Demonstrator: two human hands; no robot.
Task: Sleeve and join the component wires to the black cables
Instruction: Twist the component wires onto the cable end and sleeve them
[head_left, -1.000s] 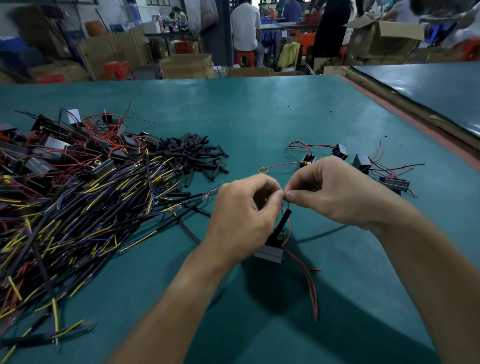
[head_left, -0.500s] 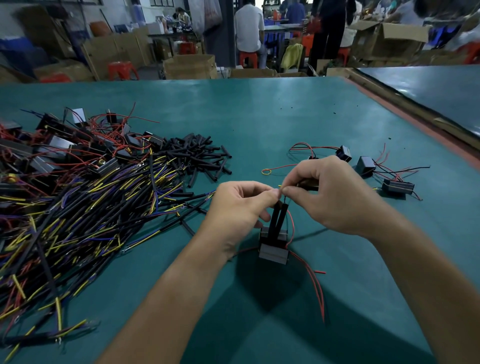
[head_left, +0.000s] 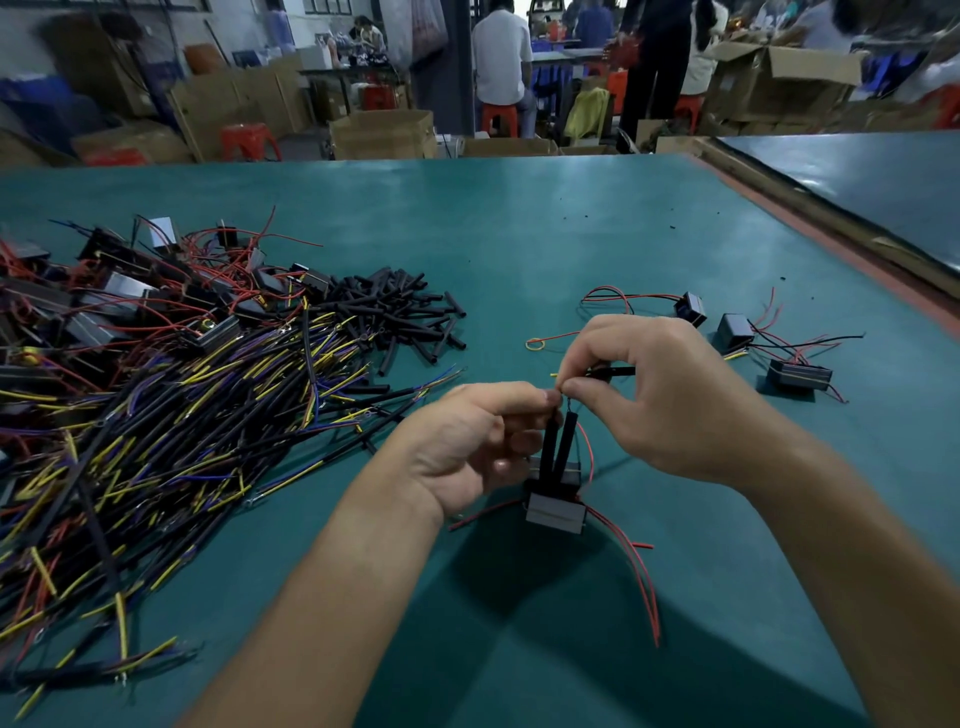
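Note:
A small grey-and-black component (head_left: 555, 512) hangs just above the green table (head_left: 519, 234), with two black sleeves (head_left: 558, 449) standing up on its wires and red wires trailing below. My left hand (head_left: 478, 441) pinches the top of the left sleeved wire. My right hand (head_left: 660, 395) pinches a black cable (head_left: 615, 371) with a yellow tip against the wire end above the right sleeve. The fingertips of both hands meet over the component.
A big pile of black cables with yellow and purple ends (head_left: 156, 415) fills the left side, with loose components (head_left: 124, 296) behind it and a heap of black sleeves (head_left: 400, 317) beside. Three components with wires (head_left: 737, 332) lie at the right. People and cardboard boxes stand beyond the table.
The component has risen and two sleeves now stand side by side on its wires. My right hand has shifted to the right sleeve's top with a cable in its fingers.

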